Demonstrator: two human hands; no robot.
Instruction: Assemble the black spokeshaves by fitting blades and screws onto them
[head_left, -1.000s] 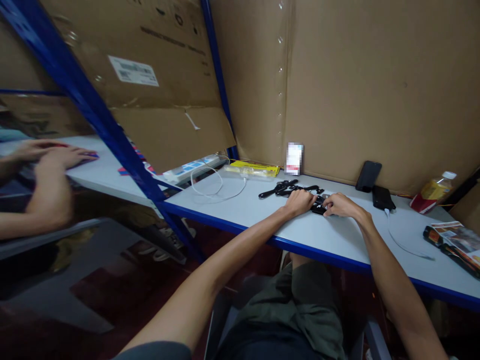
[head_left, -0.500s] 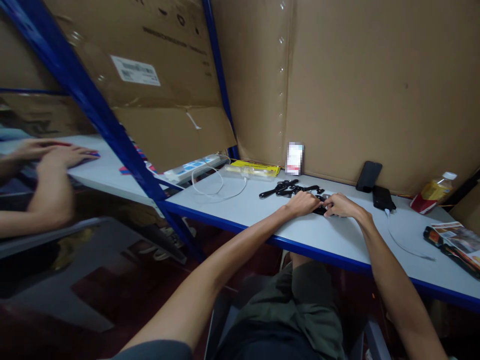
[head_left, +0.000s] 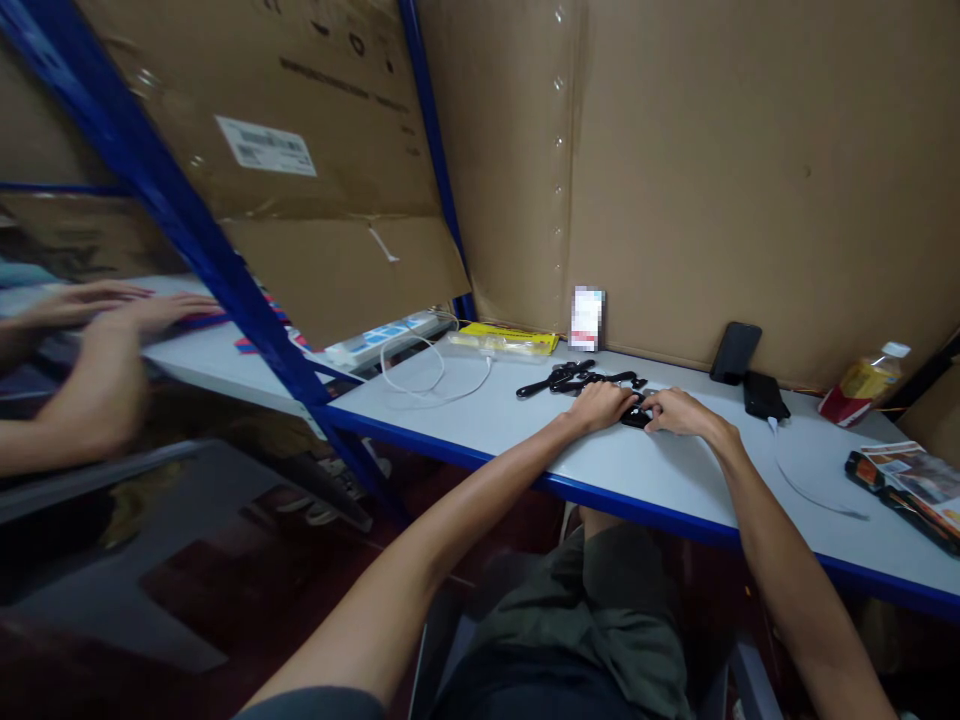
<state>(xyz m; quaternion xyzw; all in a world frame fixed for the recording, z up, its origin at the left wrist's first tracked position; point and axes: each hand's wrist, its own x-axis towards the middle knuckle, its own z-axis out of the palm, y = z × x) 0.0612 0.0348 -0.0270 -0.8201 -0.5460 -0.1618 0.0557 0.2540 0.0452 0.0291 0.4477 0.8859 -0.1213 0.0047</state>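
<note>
On the grey-white table, my left hand [head_left: 602, 405] bends its fingers over one end of a small glossy black piece [head_left: 637, 419]. From the other side, my right hand [head_left: 673, 411] pinches at the same piece with thumb and fingers. The piece lies low at the tabletop, partly covered by my fingers, and its kind cannot be made out. Just beyond my left hand is a loose heap of black strap-like pieces [head_left: 559, 377], some with rounded ends.
A lit phone [head_left: 586, 318] leans against the cardboard wall. A yellow packet [head_left: 517, 338] and white cable [head_left: 442, 392] lie left. Rightward are a dark phone [head_left: 736, 352], black power bank-like block [head_left: 765, 396], bottle [head_left: 862, 385] and black-orange case [head_left: 907, 510]. Another person's hands [head_left: 127, 305] work beyond the blue post [head_left: 187, 220].
My hands stay at the black piece with only a slight shift, and a bit more of it shows between them. The other person's hands have slid to the right.
</note>
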